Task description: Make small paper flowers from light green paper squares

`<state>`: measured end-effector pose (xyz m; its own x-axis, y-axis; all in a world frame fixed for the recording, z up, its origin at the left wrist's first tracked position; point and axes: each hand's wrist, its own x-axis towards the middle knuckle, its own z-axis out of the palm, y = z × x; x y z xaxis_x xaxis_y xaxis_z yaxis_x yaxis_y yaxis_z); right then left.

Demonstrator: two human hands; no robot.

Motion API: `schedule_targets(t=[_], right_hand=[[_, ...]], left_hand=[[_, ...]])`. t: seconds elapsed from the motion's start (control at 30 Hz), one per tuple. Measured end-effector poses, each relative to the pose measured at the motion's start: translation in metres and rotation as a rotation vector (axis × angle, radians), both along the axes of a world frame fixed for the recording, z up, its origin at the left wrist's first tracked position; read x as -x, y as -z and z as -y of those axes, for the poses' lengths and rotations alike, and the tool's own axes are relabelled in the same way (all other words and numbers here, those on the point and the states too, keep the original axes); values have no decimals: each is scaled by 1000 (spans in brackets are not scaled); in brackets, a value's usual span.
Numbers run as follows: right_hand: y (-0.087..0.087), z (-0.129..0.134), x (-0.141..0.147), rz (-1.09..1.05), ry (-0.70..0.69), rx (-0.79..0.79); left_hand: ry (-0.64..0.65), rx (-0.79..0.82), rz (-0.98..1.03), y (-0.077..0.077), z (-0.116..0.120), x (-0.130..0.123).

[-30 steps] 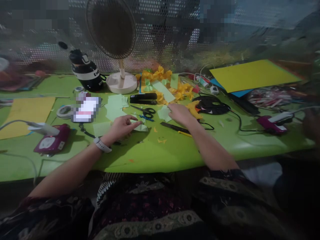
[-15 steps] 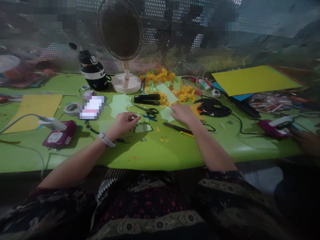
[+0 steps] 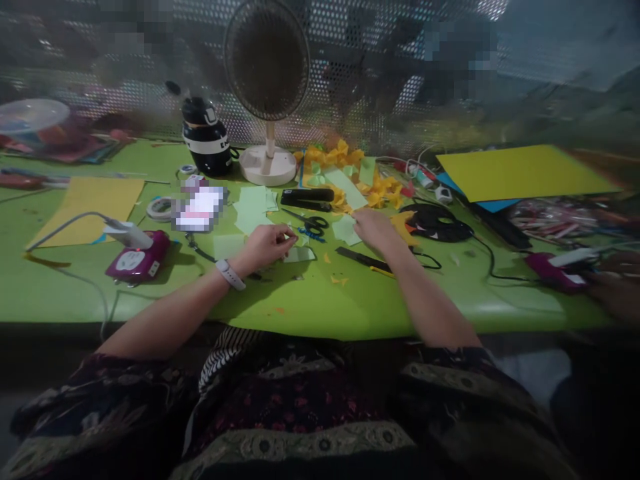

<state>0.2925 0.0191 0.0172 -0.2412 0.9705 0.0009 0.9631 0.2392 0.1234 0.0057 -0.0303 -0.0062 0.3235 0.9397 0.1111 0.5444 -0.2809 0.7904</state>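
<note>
Perforated metal screen at the back; before it, a green-covered table, littered with paper and tools. Pale desk fan stands toward the rear, dark bottle with white band to its left.

Left hand, white watch on wrist: fingers bent inward, thumb and index tips close together, gap narrow. Whether anything is pinched between them cannot be told. Small pale green paper piece lies just under and beside the fingertips; contact unclear.

Right hand: held low, palm down, fingers bunched rather than spread. Fingertips meet the right side of a second pale green piece, which lies on the table between the two hands. Grip or mere touch: cannot tell; tips partly hidden by the hand.

Between and behind the hands: scissors with dark handles, blue item against them, black stapler farther back. Stack of pale green sheets beyond the left hand. Orange paper shapes heaped behind the stapler. Dark narrow tool lies below the right forearm.

Far right edge: another person's hand, blurred, near a purple adaptor.
</note>
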Motion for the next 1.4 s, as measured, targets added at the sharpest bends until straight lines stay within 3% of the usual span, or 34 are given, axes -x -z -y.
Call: schedule_targets(t=[0.27,0.53,0.8,1.1,1.23,1.33,1.4], right_hand=[[-2,-1,-16,-149,-60,102],[-6,4,-6,-169,17,98],[-6,6,-2,-229,84,-10],[-12,8,-18,-322,-3,114],[-19,17,-14,-289,-3,-122],[-26,40,11,-348,-231,-297],[-26,59,32,-337,-400,-277]], left_hand=[[21,-27,-23,5,-1,1],[38,-12,-27,5,-2,3],[38,-25,-13,2,0,2],[43,4,48,7,-3,4],[16,193,276,3,1,-2],[-6,451,529,-6,7,-10],[-13,578,679,-10,10,-15]])
